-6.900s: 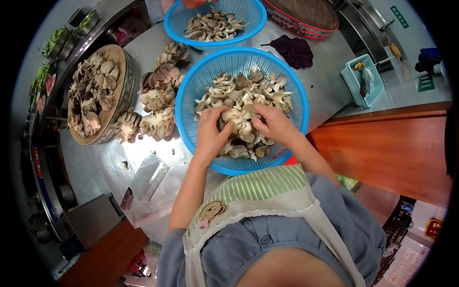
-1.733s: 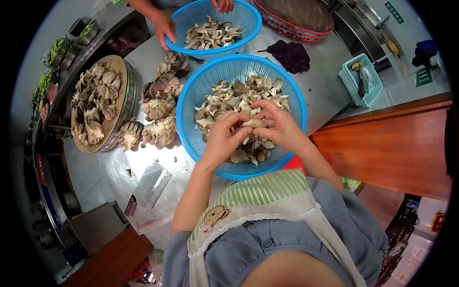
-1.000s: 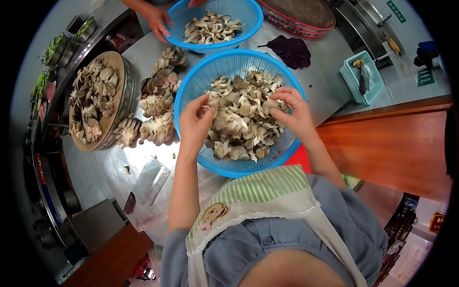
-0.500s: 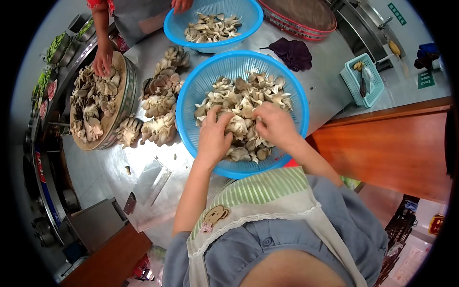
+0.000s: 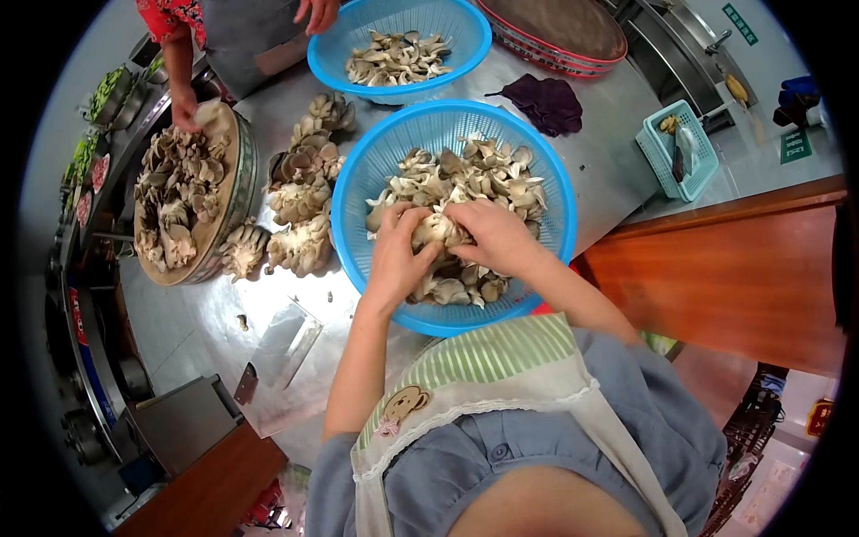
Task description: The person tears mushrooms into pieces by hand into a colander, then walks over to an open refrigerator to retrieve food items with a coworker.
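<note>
Centrally, two bare hands: left hand (image 5: 399, 255), fingers bent over the near-left side of a pale mushroom clump (image 5: 438, 231); right hand (image 5: 495, 237), fingers and thumb against its right side. Grip: both grasping the clump between them, exact fingertip contact partly hidden. Good handling, by judgement: left steadies, right parts the clump along the run of its stems, pulling gently at the base so the caps do not tear, low over the basket so pieces drop inside. Clump: location, inside the near blue basket (image 5: 385, 148), just above the heap; outline roundish, no clear long axis; pale face upward, base direction not tellable. Loose mushrooms (image 5: 479, 179): heaped beneath and beyond the hands, long axes mixed. Left of the basket: whole mushroom clusters (image 5: 304, 174), a row running away from the person, on the metal table (image 5: 617, 152). Near left: one cleaver (image 5: 286, 345), lying flat, its handle toward the lower left, well apart from the hands. Farther left: one round wooden board (image 5: 234, 166), bearing more mushrooms, a co-worker's hand (image 5: 184, 112) at its far edge. Beyond: one second blue basket (image 5: 335, 63), holding separated mushrooms.
</note>
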A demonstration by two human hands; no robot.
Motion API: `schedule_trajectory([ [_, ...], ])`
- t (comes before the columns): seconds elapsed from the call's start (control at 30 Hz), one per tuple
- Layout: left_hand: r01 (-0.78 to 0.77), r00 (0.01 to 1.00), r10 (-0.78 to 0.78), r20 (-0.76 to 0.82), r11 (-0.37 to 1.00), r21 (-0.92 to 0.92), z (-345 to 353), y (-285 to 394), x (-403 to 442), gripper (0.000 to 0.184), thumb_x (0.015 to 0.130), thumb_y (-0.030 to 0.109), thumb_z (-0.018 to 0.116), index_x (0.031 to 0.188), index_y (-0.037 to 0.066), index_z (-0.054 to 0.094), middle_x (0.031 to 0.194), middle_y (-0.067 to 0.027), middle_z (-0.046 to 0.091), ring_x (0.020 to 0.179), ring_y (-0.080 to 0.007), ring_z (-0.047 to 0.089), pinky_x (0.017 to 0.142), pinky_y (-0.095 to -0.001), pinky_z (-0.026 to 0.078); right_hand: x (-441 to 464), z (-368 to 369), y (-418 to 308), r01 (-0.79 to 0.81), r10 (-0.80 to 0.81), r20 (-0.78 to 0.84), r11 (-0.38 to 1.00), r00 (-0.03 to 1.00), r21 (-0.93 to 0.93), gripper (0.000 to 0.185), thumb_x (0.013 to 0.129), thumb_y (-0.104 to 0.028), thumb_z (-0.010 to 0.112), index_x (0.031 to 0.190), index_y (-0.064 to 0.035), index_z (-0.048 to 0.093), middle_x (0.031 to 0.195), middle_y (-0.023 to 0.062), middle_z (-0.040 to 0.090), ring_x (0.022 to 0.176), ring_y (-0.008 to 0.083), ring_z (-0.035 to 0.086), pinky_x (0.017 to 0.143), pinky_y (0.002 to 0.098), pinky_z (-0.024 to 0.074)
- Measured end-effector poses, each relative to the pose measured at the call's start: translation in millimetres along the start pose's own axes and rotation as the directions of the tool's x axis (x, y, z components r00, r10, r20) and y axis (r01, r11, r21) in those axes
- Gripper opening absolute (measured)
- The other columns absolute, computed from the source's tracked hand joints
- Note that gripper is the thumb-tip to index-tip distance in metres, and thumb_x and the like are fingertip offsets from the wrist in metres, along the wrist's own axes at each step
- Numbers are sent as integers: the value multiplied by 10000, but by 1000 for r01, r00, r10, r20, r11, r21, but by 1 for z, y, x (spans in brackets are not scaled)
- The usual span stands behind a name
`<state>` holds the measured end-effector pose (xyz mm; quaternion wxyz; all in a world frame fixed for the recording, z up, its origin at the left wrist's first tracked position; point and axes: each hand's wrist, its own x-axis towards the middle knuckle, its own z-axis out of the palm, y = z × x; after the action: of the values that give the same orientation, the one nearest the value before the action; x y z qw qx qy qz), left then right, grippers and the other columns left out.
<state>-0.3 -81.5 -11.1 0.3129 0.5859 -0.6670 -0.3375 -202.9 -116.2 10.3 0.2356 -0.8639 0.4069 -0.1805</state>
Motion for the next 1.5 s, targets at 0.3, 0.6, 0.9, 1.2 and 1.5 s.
schedule_trajectory([
  [0.3,-114,993,114,9,993,10,3,-7,-1,505,711,20,687,1195,56,547,1372,-179,460,1255,-416,467,1036,-450,417,-4,16,8,42,-24,-183,994,983,96,308,790,-84,633,1093,-31,619,917,156,658,792,326,658,687,417,533],
  [0.6,-37,999,37,6,995,96,-6,14,-12,503,747,127,750,1214,89,565,1425,-174,426,1308,-387,435,1016,-435,408,-6,-19,26,-297,405,103,451,908,842,241,925,-85,621,1155,-14,632,897,2,659,724,56,602,656,219,512],
  [0.9,103,991,-49,125,876,-472,1,26,-10,224,915,176,702,1069,19,656,881,-35,706,878,-144,667,809,-282,506,-10,-16,1,-239,324,73,512,943,825,248,925,-53,594,1171,-23,596,983,10,647,787,60,613,679,227,517],
  [1.2,58,997,-82,-2,729,-682,-2,21,-11,289,934,105,646,1207,8,641,997,-39,675,859,-77,601,748,-231,496,-7,-23,5,-131,354,-108,587,929,799,237,942,-40,586,1179,-33,574,1044,31,641,958,80,607,819,253,504],
  [1.5,63,997,-78,-19,905,-420,0,38,-1,271,879,94,683,1146,56,653,979,-79,706,872,-155,664,746,-306,526,-5,-14,-12,-168,335,-54,598,941,784,216,916,-29,608,1127,-23,561,1021,37,659,898,89,645,777,243,523],
])
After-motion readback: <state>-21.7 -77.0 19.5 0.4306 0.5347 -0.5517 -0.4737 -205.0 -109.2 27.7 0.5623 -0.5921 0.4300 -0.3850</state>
